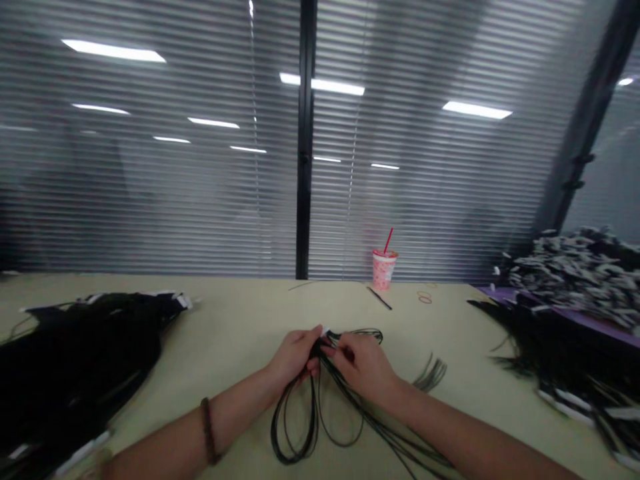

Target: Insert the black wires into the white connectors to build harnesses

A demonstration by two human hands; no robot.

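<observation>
While left hand (295,353) and right hand (369,367) grip dark cords (349,392), their long axis slants toward lower right.

The thin dark cords (345,389) (some looped) are gathered centrally.

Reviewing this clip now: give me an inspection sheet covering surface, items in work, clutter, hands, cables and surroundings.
Surface: pale tabletop, bare in places.
Items in work: black cords, looped below the hands, other lengths trailing to the lower right.
Clutter: dark pile at left; second dark pile and white-and-dark heap at right, with purple sheet; pink cup with red straw; dark stick; thin rings.
Hands: left hand and right hand both grip the cords; dark wristband on the left.
Cables: nothing seen for certain; the cords may be cables.
Surroundings: blinds, dark upright post, bright light strips.
</observation>
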